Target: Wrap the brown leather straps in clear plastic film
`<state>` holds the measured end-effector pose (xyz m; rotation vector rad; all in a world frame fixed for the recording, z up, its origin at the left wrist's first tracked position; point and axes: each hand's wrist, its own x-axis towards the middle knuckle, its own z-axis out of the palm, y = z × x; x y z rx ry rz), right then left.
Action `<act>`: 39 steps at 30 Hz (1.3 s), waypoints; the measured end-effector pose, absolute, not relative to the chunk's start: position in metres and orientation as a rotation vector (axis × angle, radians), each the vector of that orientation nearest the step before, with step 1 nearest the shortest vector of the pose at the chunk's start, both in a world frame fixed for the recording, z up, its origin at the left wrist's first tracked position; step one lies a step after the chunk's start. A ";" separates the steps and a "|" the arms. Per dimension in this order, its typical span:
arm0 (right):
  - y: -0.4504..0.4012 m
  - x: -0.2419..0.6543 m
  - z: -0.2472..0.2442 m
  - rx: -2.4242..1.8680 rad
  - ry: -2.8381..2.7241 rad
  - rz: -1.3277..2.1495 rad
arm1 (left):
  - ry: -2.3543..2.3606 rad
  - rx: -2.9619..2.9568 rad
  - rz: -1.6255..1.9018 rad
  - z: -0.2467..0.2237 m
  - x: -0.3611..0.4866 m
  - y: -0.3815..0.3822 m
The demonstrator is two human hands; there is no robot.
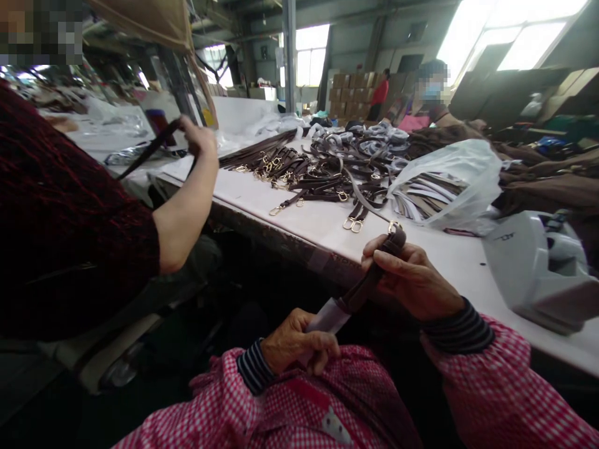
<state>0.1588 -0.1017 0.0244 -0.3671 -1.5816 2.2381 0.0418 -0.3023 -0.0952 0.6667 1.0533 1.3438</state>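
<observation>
A dark brown strap (361,290) runs between my two hands, folded together, with a gold-coloured metal clasp (394,226) at its upper end. My right hand (412,274) pinches the strap just below the clasp, above the table's front edge. Lower down, over my lap, my left hand (299,343) is closed around a pale wrapping (331,315) that covers the strap's other end. On the table beyond lie many similar dark straps (322,184) with gold clasps, two of their clasps close to my right hand.
A clear plastic bag (449,181) of pale and brown strips lies on the white table (299,231). A grey-white plastic holder (538,268) stands at right. On the left, a co-worker's hand (199,137) holds a dark strap. Another masked person is across the table.
</observation>
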 end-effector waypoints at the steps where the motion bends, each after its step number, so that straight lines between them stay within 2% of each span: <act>1: -0.101 0.159 0.025 -0.355 -1.593 2.235 | 1.051 0.671 1.334 -0.094 0.042 -0.302; 9: -0.100 0.153 0.030 -0.174 -1.726 2.278 | 0.934 0.655 1.169 -0.086 0.040 -0.295; 17: -0.103 0.148 0.025 -0.361 -1.677 2.137 | 1.273 0.793 1.416 -0.070 0.046 -0.283; 26: -0.105 0.152 0.023 -0.254 -1.752 2.086 | 1.324 0.944 1.306 -0.064 0.046 -0.287; 36: -0.113 0.149 0.026 -0.288 -1.787 2.062 | 1.629 1.764 1.182 -0.065 0.029 -0.282; 39: -0.113 0.150 0.023 -0.277 -1.765 2.020 | 1.653 1.649 1.209 -0.061 0.031 -0.284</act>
